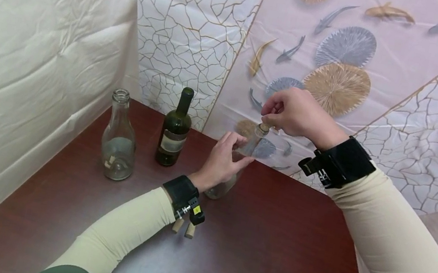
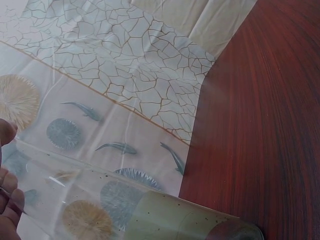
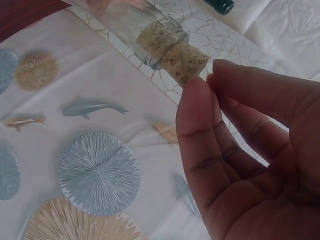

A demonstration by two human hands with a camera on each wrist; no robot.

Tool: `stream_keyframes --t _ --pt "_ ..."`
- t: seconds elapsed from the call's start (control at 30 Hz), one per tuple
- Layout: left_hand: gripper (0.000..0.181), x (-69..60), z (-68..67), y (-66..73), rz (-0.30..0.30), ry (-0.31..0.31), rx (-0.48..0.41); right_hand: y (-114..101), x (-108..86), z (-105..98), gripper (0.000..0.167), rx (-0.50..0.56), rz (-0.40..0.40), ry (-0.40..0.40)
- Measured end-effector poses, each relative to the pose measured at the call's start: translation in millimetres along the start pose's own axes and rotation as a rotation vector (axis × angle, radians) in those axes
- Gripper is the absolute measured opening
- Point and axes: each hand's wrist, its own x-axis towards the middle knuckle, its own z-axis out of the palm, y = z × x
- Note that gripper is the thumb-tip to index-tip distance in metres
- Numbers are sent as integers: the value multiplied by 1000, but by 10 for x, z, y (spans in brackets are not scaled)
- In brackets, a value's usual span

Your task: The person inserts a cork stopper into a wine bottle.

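Observation:
My left hand grips a clear glass bottle around its body, and the bottle leans to the right in the head view. In the left wrist view the same bottle stretches across the lower part, its base over the dark table. A cork sits partly inside the bottle's neck, its outer part sticking out. At that outer end, the thumb and forefinger of my right hand pinch the cork. In the left wrist view only a few left fingertips show.
Two loose corks, one cork and another cork, lie near my left wrist. A clear bottle and a green bottle stand upright at the back left of the table. Patterned cloth hangs behind.

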Motion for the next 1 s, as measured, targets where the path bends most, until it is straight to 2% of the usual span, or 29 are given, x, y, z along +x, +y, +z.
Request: stream_keyframes --t 0.23,0.47,0.67,1.0 --pt "43 -24 13 -22 -8 -24 -19 14 8 30 6 -29 12 -21" --pt "43 -11 3 -18 3 -7 -11 -17 31 17 8 -51 -20 -28" --pt "43 -21 16 -21 1 -16 -13 -3 11 41 9 -46 -11 -39" --pt "44 -20 -12 -2 -10 -18 14 -17 -16 98 12 -76 -75 25"
